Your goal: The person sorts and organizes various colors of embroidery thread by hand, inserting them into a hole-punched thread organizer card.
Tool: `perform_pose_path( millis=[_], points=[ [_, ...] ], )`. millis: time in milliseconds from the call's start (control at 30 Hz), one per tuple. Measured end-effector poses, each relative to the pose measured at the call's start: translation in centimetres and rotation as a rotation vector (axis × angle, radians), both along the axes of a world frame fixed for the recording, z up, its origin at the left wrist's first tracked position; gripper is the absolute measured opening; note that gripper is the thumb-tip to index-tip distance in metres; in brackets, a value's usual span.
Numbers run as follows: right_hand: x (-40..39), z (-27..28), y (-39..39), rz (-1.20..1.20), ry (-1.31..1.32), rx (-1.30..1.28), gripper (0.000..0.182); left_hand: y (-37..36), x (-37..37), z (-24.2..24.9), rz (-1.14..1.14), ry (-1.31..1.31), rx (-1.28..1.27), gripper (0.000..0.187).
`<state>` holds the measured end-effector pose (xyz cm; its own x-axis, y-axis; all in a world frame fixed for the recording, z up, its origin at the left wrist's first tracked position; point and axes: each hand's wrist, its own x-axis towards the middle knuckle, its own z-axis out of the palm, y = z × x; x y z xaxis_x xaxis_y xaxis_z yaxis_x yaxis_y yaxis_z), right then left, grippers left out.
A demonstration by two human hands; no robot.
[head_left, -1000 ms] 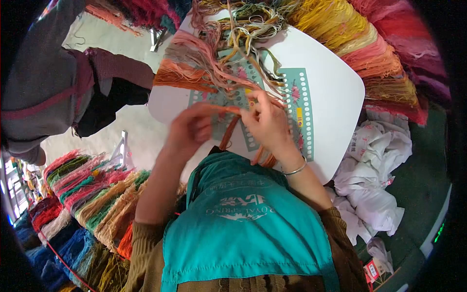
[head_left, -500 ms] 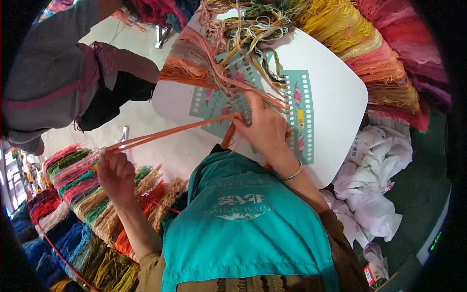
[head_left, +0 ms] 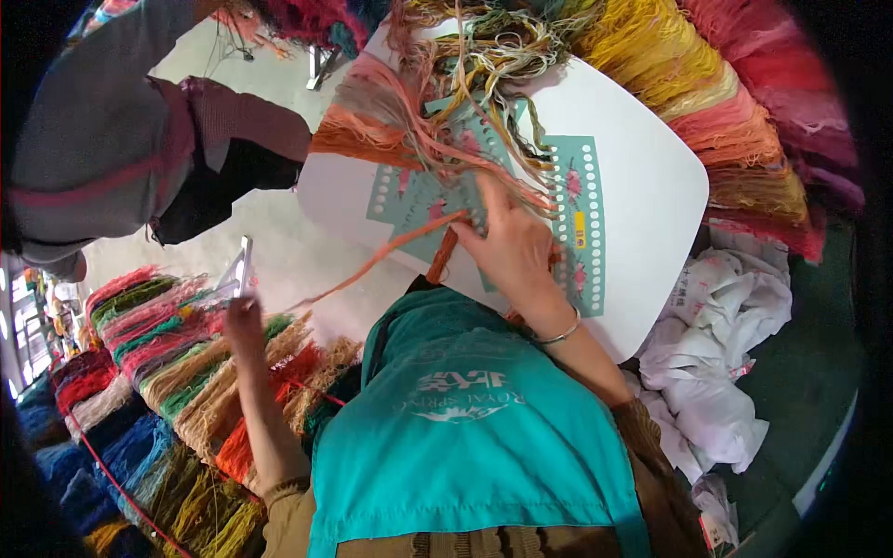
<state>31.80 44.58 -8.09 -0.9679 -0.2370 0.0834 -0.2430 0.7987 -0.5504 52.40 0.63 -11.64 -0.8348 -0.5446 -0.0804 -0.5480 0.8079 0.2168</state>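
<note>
My right hand (head_left: 512,242) is over the white table (head_left: 642,214), thumb and fingers closed on an orange thread strand (head_left: 391,246). The strand slants down to the left, its far end hanging near the tan skeins. My left hand (head_left: 246,325) is raised beside that end, blurred, its fingers not clear. Under and beside my right hand lie green cards (head_left: 579,251) with rows of white holes and pink flowers. A tangle of pink, olive and cream threads (head_left: 502,56) lies across the table's far side and over the cards.
Colored skeins (head_left: 167,344) hang at the lower left, yellow and red ones (head_left: 660,65) at the upper right. White plastic bags (head_left: 712,344) lie right of the table. Another person's gray sleeve (head_left: 102,139) is at the upper left. A metal leg (head_left: 244,265) stands near my left hand.
My left hand has moved right and slightly down. The orange strand, stretched taut to it before, now hangs looser with its end apart from the hand. My right hand has hardly moved.
</note>
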Motion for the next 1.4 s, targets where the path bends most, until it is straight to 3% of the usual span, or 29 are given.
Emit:
perform_pose_path(
  millis=[33,133,267,333,533,767,867,933,1033,1167,1233,1400],
  points=[
    [0.0,-0.1,-0.3,0.000,0.009,0.018,0.070,4.9,-3.6,1.1,0.058,0.174,0.441,0.011],
    [0.1,-0.1,-0.4,-0.012,0.043,-0.004,0.067,17.7,-13.0,4.1,-0.231,0.336,0.760,0.013],
    [0.3,-0.9,-0.3,0.008,0.074,0.019,0.063,25.7,-19.6,5.6,-0.436,0.226,0.681,0.012],
    [0.3,-0.9,-0.2,-0.004,0.035,0.049,0.060,26.9,-20.8,4.4,-0.502,0.246,0.477,0.011],
    [0.3,-0.8,-0.1,-0.002,0.034,0.042,0.061,27.9,-21.5,3.5,-0.467,0.214,0.380,0.012],
    [0.1,-0.4,-0.1,0.015,0.022,0.022,0.065,28.4,-22.0,3.8,-0.475,0.236,0.418,0.011],
    [0.0,-0.2,-0.3,-0.011,0.005,0.073,0.064,28.4,-22.2,4.4,-0.504,0.295,0.570,0.010],
    [-0.3,-1.1,-0.5,-0.086,0.039,0.052,0.063,28.1,-22.5,4.3,-0.346,0.267,0.832,0.011],
    [-0.5,-0.3,-0.4,-0.080,0.029,-0.004,0.063,26.7,-22.1,4.6,-0.367,0.262,0.645,0.013],
    [-0.6,-0.1,-0.5,-0.048,0.032,-0.024,0.063,27.1,-21.8,4.4,-0.448,0.259,0.713,0.013],
    [-0.8,-0.2,-0.5,-0.062,0.005,0.031,0.064,27.9,-22.2,3.8,-0.497,0.283,0.549,0.013],
    [-0.7,-0.3,-0.3,-0.054,-0.010,0.047,0.062,28.9,-22.2,5.2,-0.463,0.285,0.492,0.023]
  ],
)
